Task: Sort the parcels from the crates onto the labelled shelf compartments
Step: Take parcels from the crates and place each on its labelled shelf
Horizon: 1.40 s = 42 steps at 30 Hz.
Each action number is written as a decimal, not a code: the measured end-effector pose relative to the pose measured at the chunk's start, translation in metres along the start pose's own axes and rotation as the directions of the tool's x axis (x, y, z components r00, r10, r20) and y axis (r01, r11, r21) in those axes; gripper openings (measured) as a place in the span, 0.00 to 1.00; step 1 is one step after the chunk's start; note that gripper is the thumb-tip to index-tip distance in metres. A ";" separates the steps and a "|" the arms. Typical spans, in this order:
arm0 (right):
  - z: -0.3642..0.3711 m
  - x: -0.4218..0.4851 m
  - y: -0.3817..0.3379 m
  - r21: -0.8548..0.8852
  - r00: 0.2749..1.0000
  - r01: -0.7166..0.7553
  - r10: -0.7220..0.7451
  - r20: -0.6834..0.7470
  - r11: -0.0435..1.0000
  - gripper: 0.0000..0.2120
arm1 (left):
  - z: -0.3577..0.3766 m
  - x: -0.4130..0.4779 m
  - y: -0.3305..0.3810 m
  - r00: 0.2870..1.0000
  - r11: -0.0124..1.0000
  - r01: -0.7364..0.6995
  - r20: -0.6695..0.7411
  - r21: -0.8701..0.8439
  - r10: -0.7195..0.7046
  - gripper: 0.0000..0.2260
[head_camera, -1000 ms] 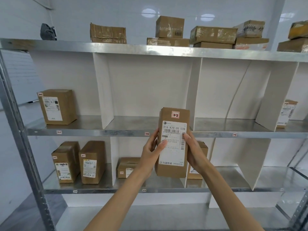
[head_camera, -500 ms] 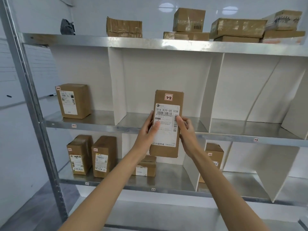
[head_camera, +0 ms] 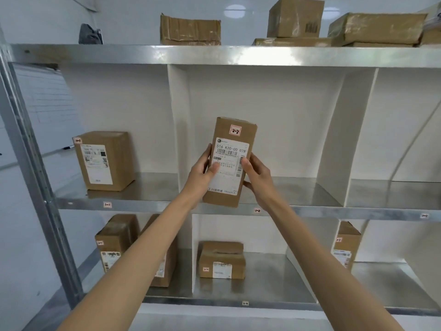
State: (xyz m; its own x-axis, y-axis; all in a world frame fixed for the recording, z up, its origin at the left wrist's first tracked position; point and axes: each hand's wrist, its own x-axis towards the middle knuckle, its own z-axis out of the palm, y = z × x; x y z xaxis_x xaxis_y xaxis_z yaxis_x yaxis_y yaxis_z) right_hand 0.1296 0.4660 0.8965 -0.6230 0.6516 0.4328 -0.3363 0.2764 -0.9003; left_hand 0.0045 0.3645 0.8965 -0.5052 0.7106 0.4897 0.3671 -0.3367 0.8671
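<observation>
The parcel (head_camera: pixel 230 149) stands upright in the air, its long axis vertical and its printed label facing the camera. A red sticker (head_camera: pixel 235 130) near the top reads 2-2. It sits squarely between the two grips, neither one nearer. The left grip (head_camera: pixel 201 174) clasps the left edge and the right grip (head_camera: pixel 257 176) the right edge. Each thumb is laid on the front face and the fingers are wrapped out of sight behind. The parcel's lower edge hangs level with the front lip of the middle shelf (head_camera: pixel 298 192), before its centre compartment; I cannot tell whether it has crossed the lip. The edge tag (head_camera: pixel 257 210) just beside it and the lower tag (head_camera: pixel 245 303) are too small to read surely. So the move turns on which tag matches: forward into this bay, or down to the one holding a small box (head_camera: pixel 222 259).
</observation>
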 end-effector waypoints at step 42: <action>-0.089 -0.144 -0.027 -0.038 0.995 -0.094 0.095 0.024 0.995 0.19 | 0.104 -0.141 0.026 0.992 0.992 0.110 -0.049 -0.062 -0.113 0.25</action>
State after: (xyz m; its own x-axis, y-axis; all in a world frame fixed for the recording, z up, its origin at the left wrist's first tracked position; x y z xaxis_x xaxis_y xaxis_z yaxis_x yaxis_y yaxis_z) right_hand 0.2911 0.4277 0.8545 -0.6691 0.6577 0.3461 -0.2487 0.2407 -0.9382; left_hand 0.1667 0.3200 0.8401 -0.5807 0.7132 0.3926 0.2599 -0.2946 0.9196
